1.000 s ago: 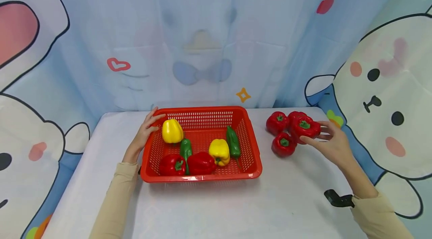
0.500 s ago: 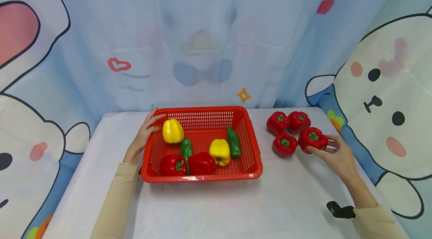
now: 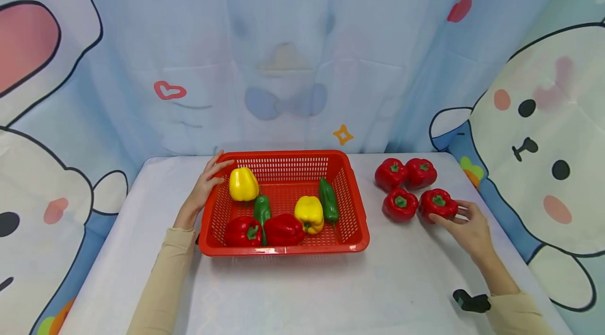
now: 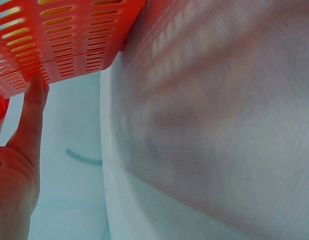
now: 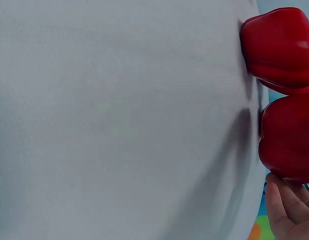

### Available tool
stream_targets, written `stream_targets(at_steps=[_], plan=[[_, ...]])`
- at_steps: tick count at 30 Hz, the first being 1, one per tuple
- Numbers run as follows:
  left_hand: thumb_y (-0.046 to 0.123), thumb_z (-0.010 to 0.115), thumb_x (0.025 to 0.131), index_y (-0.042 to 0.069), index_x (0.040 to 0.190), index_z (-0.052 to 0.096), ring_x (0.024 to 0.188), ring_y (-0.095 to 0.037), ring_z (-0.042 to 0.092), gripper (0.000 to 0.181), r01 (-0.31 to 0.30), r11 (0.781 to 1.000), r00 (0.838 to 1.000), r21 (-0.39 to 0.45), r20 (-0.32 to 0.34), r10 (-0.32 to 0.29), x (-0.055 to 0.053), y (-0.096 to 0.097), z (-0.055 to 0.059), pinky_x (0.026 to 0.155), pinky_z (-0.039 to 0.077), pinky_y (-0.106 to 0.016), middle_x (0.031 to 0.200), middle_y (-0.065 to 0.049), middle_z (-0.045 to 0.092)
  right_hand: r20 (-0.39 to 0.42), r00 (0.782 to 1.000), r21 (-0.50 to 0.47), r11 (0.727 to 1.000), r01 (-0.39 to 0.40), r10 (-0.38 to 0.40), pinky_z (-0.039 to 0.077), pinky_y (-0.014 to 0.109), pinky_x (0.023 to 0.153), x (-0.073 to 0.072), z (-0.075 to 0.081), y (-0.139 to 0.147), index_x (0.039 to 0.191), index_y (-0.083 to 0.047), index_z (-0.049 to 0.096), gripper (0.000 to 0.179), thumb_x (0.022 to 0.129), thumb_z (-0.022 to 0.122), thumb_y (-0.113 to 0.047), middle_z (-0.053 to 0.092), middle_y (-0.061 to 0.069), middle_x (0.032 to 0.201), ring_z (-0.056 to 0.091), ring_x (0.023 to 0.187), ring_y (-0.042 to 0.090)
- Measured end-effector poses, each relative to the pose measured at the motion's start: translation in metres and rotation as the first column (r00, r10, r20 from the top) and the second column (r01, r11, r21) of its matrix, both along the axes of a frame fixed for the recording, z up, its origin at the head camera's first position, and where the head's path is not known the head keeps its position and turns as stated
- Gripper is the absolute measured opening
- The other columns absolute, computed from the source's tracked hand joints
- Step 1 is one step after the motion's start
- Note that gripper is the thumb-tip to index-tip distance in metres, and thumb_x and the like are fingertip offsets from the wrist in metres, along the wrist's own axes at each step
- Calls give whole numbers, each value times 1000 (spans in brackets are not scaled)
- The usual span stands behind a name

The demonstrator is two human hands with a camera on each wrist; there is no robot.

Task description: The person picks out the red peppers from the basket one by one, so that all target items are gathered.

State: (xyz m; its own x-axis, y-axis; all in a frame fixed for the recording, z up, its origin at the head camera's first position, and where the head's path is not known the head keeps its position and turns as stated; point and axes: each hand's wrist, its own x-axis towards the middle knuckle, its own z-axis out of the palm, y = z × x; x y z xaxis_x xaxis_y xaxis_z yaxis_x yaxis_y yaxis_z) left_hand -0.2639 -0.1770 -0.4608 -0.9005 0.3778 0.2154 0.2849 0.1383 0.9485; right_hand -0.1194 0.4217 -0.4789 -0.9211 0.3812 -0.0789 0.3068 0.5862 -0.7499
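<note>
My left hand (image 3: 204, 187) grips the left side of the red plastic basket (image 3: 283, 251), fingers over the rim. In the left wrist view a digit of the left hand (image 4: 25, 160) presses the slotted outer wall of the basket (image 4: 79, 37). My right hand (image 3: 470, 227) holds a red bell pepper (image 3: 437, 205) from its right side, thumb at the front, stem up. Close to its left sits another red bell pepper (image 3: 399, 205). Behind them are two more red ones, a left bell pepper (image 3: 390, 174) and a right bell pepper (image 3: 420, 173).
Inside the basket lie two yellow bell peppers, one at the back left (image 3: 243, 184), two long green peppers, one on the right (image 3: 328, 200), and two red bell peppers along the front, one in the left corner (image 3: 242, 231). A white cloth covers the table (image 3: 331, 293).
My right hand has brought its red bell pepper to the right and down, from over the cluster to the front right of the other three. The left hand and basket have stayed put.
</note>
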Motion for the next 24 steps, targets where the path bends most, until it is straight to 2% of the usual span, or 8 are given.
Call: stream_targets(at_steps=[2,5,8,10,13,19,23,24], plan=[[-9,38,93,-18,138,42,147,-39,7,46,-1,1000,1000,8,-3,1,-2,0,-3,109,28,-36,162,-23,5,0,1000,-1,1000,-5,5,58,44,74,-1,-3,0,150,6,21,97,86,71,-48,32,37,144,41,124,55],[-9,38,93,-17,138,43,147,-38,7,46,-8,1000,1000,21,-10,8,-9,-2,-13,109,27,-38,163,-22,6,2,1000,-1,1000,-22,22,58,45,75,-1,-9,1,150,5,21,98,86,71,-49,32,37,144,41,124,55],[-8,39,93,-13,139,45,148,-35,6,46,-17,1000,1000,23,-24,17,-17,-5,-26,112,24,-45,164,-17,7,0,999,-13,999,-36,36,58,34,71,-2,-13,1,151,4,21,99,86,72,-49,32,36,145,42,125,54],[-7,39,94,-12,139,46,148,-33,6,46,-21,999,999,26,-38,22,-19,-5,-30,113,21,-48,164,-15,8,-6,999,-31,998,-45,45,57,28,68,-1,-15,1,152,3,20,98,86,72,-46,32,36,145,41,125,55],[-5,40,94,-11,139,47,148,-32,7,46,-20,999,998,27,-54,21,-21,-5,-33,114,19,-51,164,-13,9,-15,998,-46,997,-55,54,54,20,66,0,-15,1,152,3,19,98,86,73,-44,31,36,146,41,126,55],[-4,39,94,-11,139,47,148,-32,6,46,-22,999,999,32,-40,24,-20,-6,-31,114,19,-52,164,-13,9,-17,996,-11,996,-92,92,58,33,72,-1,-10,4,154,2,17,97,88,72,-43,29,37,147,38,126,56],[-4,40,94,-12,138,46,148,-34,6,46,-15,999,999,41,-37,17,-20,-6,-32,114,18,-55,164,-15,7,-50,992,26,993,-116,117,56,28,73,-2,0,3,153,2,20,92,89,70,-41,32,36,147,39,126,56],[-5,40,94,-13,138,46,148,-35,5,46,-14,999,999,45,-38,16,-19,-6,-32,114,17,-56,164,-16,7,-61,990,37,992,-123,125,56,30,76,-2,4,2,153,2,21,91,90,70,-40,33,36,147,40,126,55]])
